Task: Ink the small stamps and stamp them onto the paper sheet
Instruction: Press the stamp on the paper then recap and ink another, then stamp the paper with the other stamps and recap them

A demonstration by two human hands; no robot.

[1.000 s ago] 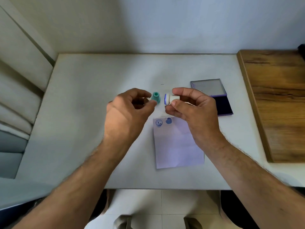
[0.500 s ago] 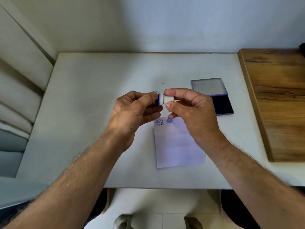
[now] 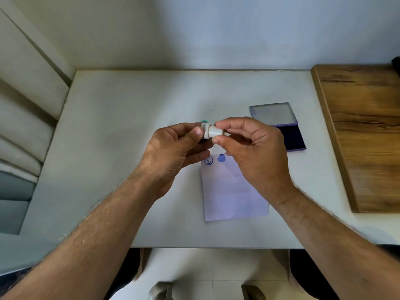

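Note:
A small white stamp (image 3: 213, 131) lies sideways in the air between both hands, above the table. My right hand (image 3: 249, 152) pinches its body with thumb and forefinger. My left hand (image 3: 175, 152) grips the white cap (image 3: 205, 131) pressed against the stamp's left end. The stamp's inked face is hidden. A teal stamp (image 3: 204, 121) peeks out just behind my left fingers. The pale paper sheet (image 3: 233, 191) lies under my hands, with a blue ring print (image 3: 208, 161) and a solid blue print (image 3: 221, 158) at its top edge.
An open ink pad (image 3: 291, 136) with its lid (image 3: 272, 114) folded back sits to the right of my right hand. A wooden board (image 3: 363, 131) covers the table's right side. The white table (image 3: 121, 131) meets a wall at the back.
My hands came together. The cap in my left hand, held apart from the stamp before, now sits against the stamp's end and covers its blue face. The teal stamp is mostly hidden.

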